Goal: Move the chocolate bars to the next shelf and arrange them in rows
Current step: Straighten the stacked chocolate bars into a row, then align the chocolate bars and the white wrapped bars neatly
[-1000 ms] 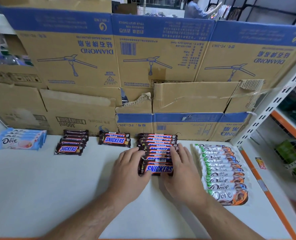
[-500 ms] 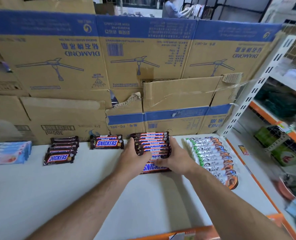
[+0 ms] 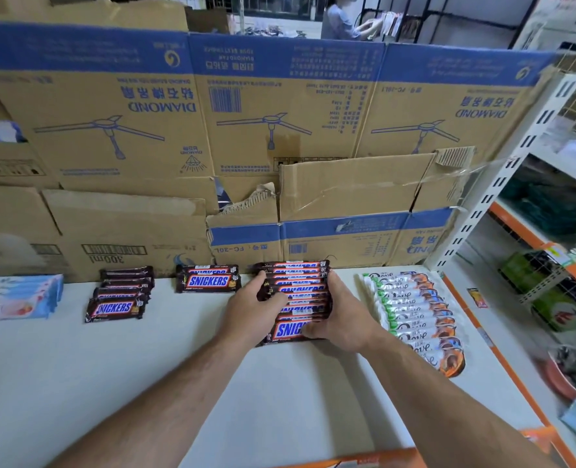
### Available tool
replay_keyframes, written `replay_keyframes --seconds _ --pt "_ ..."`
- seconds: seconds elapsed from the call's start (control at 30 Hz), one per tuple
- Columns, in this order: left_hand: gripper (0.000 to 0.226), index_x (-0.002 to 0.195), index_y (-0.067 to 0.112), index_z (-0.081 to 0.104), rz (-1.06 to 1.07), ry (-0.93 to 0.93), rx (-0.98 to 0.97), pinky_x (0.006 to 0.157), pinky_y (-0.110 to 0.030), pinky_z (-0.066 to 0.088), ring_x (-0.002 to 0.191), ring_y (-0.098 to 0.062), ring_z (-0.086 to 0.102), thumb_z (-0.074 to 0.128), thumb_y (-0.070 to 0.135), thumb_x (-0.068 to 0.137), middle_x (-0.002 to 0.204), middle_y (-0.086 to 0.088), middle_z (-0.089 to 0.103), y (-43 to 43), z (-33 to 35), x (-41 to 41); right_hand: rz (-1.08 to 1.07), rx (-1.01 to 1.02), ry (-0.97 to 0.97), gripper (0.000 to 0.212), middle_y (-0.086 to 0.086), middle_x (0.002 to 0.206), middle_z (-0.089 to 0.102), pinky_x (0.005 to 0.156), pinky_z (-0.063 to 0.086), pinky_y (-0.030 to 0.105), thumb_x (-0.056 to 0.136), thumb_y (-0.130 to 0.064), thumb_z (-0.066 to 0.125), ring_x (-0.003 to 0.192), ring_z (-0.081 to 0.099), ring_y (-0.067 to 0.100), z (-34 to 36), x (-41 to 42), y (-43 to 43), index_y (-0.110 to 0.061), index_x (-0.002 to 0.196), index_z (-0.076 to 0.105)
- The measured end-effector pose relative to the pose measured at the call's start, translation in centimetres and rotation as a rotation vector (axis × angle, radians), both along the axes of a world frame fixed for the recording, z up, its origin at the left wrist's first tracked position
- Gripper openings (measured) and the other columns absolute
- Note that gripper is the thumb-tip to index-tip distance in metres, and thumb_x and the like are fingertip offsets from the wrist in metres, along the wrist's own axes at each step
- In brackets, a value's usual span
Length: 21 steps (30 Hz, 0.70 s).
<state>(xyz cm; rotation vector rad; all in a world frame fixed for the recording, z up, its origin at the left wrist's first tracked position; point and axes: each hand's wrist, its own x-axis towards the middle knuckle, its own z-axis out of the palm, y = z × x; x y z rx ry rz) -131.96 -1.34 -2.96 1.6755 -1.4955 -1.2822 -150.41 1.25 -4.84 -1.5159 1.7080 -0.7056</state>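
Status: this shelf already carries chocolate in rows, so arranging looks well along, though I can't tell if this is the source or the target shelf. The left hand and right hand clamp the middle Snickers row from both ends. Left fingers curl over the left bar ends. Right fingers wrap the right ends, with fingertips on the nearest bar. The row lies overlapped between the hands, running from the cardboard boxes behind toward the wrists. Outboard of the left hand sit a short Snickers stack, then a small Snickers row, then blue Dove bars at the far edge. Just outboard of the right hand is a long Dove row, tidy and overlapped. Judgement: either squaring this row up or gathering it to lift. The two short Snickers groups look unfinished and probably need merging or moving. Delta vs 1 s ago: both hands were lying flatter on the near bars with fingers spread. Now they sit further up the row and squeeze inward, and the row looks more compact. The view has swung right, showing more of the neighbouring bay. The other groups haven't moved.
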Motion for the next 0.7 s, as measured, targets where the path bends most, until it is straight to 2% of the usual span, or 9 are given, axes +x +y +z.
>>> replay_keyframes --seconds 0.13,0.2,0.27,0.3,0.33,0.4,0.5,0.6,0.7 --pt "0.081 0.149 0.037 0.032 -0.014 -0.024 0.005 0.083 -0.035 0.058 0.088 -0.007 0.070 0.061 0.047 0.074 0.118 0.008 0.066 -0.1 -0.2 0.0 -0.018 0.030 0.041 0.083 -0.015 0.116 0.058 0.095 0.052 0.036 0.049 -0.034 0.085 0.106 0.059 0.004 0.5 -0.1 0.1 -0.036 0.119 0.040" --pt "0.084 0.152 0.034 0.024 -0.074 -0.116 -0.055 0.099 -0.036 0.051 0.113 -0.012 0.061 0.058 0.047 0.076 0.138 0.004 0.055 0.4 -0.4 -0.3 -0.006 0.034 0.121 0.093 -0.005 0.131 0.052 0.104 0.046 0.038 0.051 -0.045 0.080 0.126 0.047 0.011 0.8 0.3 0.4 -0.029 0.131 0.035" --pt "0.083 0.155 0.026 0.016 -0.181 -0.296 -0.239 0.119 -0.032 0.024 0.144 -0.015 0.028 0.056 0.041 0.083 0.160 0.002 0.023 1.2 -0.6 -0.8 0.018 0.007 0.309 0.114 0.008 0.155 0.028 0.116 0.030 0.038 0.056 -0.059 0.069 0.147 0.015 0.020 0.9 1.0 1.0 -0.018 0.149 0.018" --pt "0.080 0.156 0.023 0.015 -0.225 -0.369 -0.353 0.121 -0.026 0.011 0.149 -0.013 0.013 0.054 0.038 0.087 0.163 0.004 0.013 1.5 -0.4 -1.0 0.023 -0.039 0.414 0.114 0.011 0.159 0.019 0.119 0.023 0.037 0.062 -0.061 0.064 0.149 0.008 0.023 1.0 1.4 1.6 -0.014 0.152 0.013" --pt "0.075 0.155 0.021 0.018 -0.269 -0.422 -0.450 0.119 -0.023 0.004 0.149 -0.012 0.007 0.050 0.036 0.089 0.163 0.004 0.010 1.7 -0.1 -1.1 0.034 -0.113 0.536 0.107 0.012 0.159 0.020 0.120 0.021 0.036 0.068 -0.059 0.059 0.149 0.011 0.027 1.1 1.6 2.4 -0.011 0.153 0.015" --pt "0.070 0.153 0.021 0.028 -0.372 -0.517 -0.535 0.121 -0.026 0.002 0.149 -0.012 0.008 0.038 0.040 0.086 0.162 0.004 0.018 1.9 0.7 -1.3 0.077 -0.222 0.744 0.090 0.011 0.151 0.036 0.118 0.026 0.038 0.071 -0.055 0.048 0.142 0.028 0.029 1.4 2.0 3.9 -0.009 0.146 0.034" --pt "0.071 0.149 0.022 0.035 -0.490 -0.649 -0.530 0.121 -0.033 0.003 0.148 -0.013 0.011 0.027 0.043 0.082 0.159 0.005 0.026 2.1 1.4 -1.6 0.100 -0.202 0.821 0.065 0.002 0.125 0.056 0.109 0.035 0.037 0.067 -0.051 0.041 0.125 0.044 0.027 1.1 1.5 5.2 -0.016 0.118 0.062" --pt "0.061 0.150 0.024 0.032 -0.551 -0.670 -0.557 0.119 -0.030 -0.001 0.148 -0.012 0.011 0.034 0.041 0.092 0.159 0.006 0.026 2.3 1.7 -2.4 0.131 -0.184 0.840 0.047 -0.003 0.110 0.058 0.105 0.036 0.033 0.072 -0.048 0.037 0.118 0.048 0.024 1.2 0.3 5.9 -0.024 0.100 0.066" --pt "0.058 0.151 0.024 0.030 -0.585 -0.651 -0.572 0.120 -0.030 -0.001 0.149 -0.012 0.010 0.041 0.037 0.095 0.160 0.007 0.025 2.7 1.9 -3.7 0.092 -0.247 0.800 0.049 0.004 0.114 0.063 0.104 0.043 0.037 0.073 -0.046 0.045 0.117 0.054 0.027 2.1 -1.1 6.4 -0.018 0.107 0.065"
